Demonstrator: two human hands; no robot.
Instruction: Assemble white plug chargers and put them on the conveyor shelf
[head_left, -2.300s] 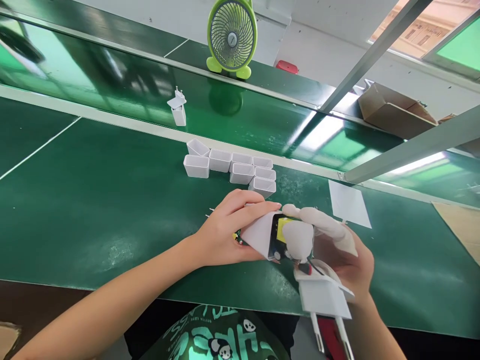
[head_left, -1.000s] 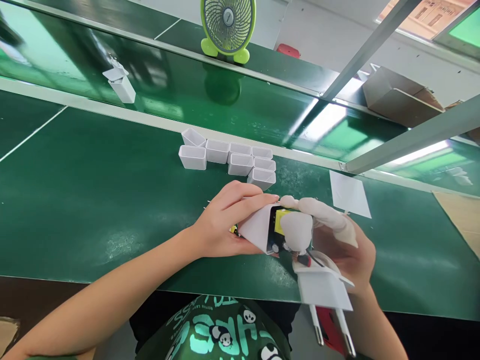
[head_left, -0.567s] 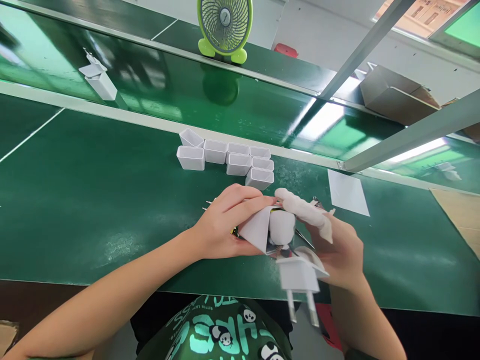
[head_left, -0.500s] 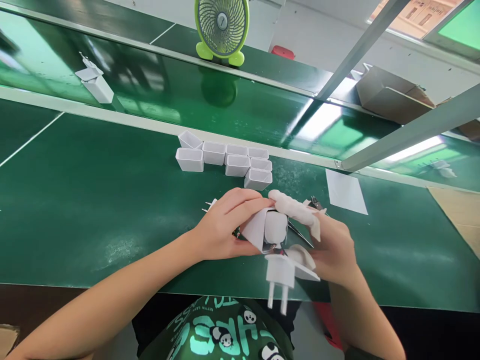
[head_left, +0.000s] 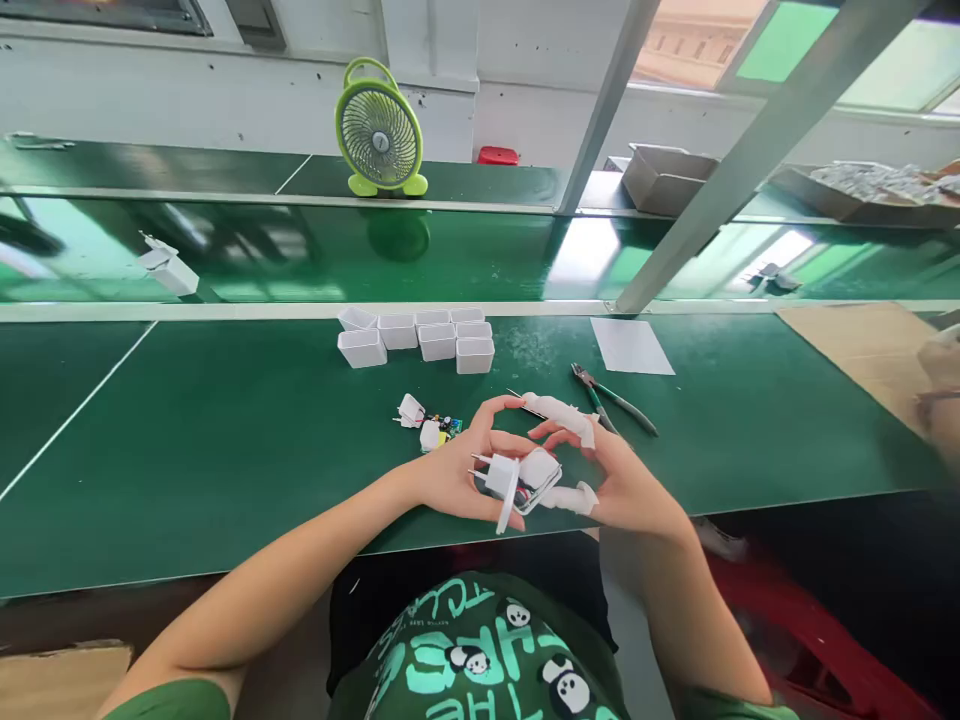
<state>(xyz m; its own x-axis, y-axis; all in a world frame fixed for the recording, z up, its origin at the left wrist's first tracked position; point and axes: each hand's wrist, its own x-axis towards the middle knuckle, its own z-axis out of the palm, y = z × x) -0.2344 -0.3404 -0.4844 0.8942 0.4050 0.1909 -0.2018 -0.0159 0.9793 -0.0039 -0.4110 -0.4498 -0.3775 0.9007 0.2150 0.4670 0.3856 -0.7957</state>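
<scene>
- Stretching away beyond both hands, the green surface (head_left: 225,430) carries everything else; the work is held just above its near edge, close to the person's body.
- Beyond the hands, well apart, stands a cluster of empty white shells (head_left: 417,338), open sides up; off past the right hand lie a paper sheet (head_left: 631,346) and, nearer, pliers (head_left: 615,402).
- Just beyond the left hand (head_left: 457,475) lies a small heap of loose parts (head_left: 427,428), a bare circuit board among them.
- That left hand curls closed around the plug cap (head_left: 501,478), its two pins pointing left.
- The right hand (head_left: 615,480), with taped fingers, is closed on the charger shell (head_left: 541,470), thumb under it and forefinger arched over.
- Cap and shell meet between the palms, but the seam looks partly open, with something dark showing; I judge this the closing step.
- Next, it seems to call for squaring the cap and pressing evenly until it seats.
</scene>
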